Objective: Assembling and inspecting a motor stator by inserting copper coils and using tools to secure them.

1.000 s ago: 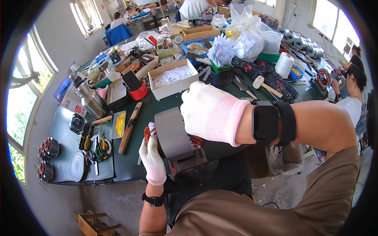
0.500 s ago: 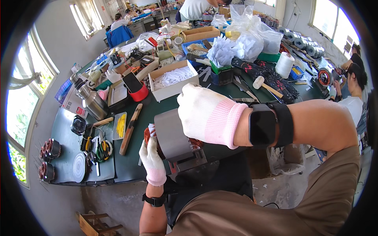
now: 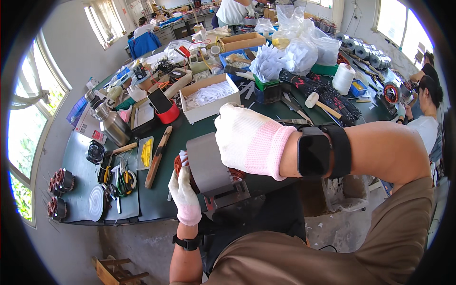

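Note:
A grey cylindrical motor stator lies on its side near the front edge of the table, in a metal cradle. Copper windings and white insulating paper stick out at its left end, with more copper at the right. My left hand, in a white and pink glove, grips that left end, its fingers against the copper. Above the right end, my gloved right hand is closed in a fist, back of the hand up. Whatever the fist holds is hidden, and it covers part of the stator.
Behind the stator stands a box of white paper strips. To the left are a wooden stick, a tray of yellow tubes, scissors and a steel bottle. A mallet and thread cone lie right. Co-workers sit and stand farther off.
My right fist has sunk very slightly, and the left hand keeps its place on the stator. In the background, the standing person's arm has shifted.

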### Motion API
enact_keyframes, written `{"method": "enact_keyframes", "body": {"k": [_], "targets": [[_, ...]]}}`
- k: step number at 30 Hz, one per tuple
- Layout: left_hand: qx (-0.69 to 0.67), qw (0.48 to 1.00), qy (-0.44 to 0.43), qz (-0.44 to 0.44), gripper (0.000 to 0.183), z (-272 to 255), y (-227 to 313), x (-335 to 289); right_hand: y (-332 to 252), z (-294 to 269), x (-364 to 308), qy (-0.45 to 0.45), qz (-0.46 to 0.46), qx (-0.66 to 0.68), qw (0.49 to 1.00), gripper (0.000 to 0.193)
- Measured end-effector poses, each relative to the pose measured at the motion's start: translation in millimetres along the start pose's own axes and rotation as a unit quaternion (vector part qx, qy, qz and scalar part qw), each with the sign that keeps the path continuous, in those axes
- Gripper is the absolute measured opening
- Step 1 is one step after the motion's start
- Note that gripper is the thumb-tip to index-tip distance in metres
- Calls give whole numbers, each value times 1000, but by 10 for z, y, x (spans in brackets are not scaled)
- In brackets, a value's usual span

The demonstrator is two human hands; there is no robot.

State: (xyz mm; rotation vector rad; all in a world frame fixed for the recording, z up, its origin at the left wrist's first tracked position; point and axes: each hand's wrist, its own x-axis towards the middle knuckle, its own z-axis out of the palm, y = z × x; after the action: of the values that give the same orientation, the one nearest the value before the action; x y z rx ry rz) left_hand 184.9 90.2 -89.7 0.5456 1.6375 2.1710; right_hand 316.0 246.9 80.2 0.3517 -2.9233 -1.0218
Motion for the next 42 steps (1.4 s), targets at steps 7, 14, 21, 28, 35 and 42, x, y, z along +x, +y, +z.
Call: {"method": "enact_keyframes", "body": {"k": [7, 14, 21, 28, 35, 42], "targets": [[-2, 1000, 1, -8, 37, -19, -9, 8, 30, -142, 62, -76, 15, 71, 994, 12], [-18, 1000, -4, -9, 38, -7, 10, -1, 12, -224, 133, -135, 37, 103, 985, 15], [-1, 1000, -14, 0, 40, 27, 44, -20, -14, -265, 148, -142, 29, 68, 987, 15], [21, 1000, -17, 3, 39, 27, 94, -27, 30, -278, 178, -142, 31, 102, 984, 15], [35, 999, -18, 18, 39, 13, 45, -5, 17, -319, 243, -192, 46, 106, 974, 15], [20, 1000, -12, 3, 39, 28, 62, -12, 75, -317, 230, -179, 43, 119, 976, 14]]}}
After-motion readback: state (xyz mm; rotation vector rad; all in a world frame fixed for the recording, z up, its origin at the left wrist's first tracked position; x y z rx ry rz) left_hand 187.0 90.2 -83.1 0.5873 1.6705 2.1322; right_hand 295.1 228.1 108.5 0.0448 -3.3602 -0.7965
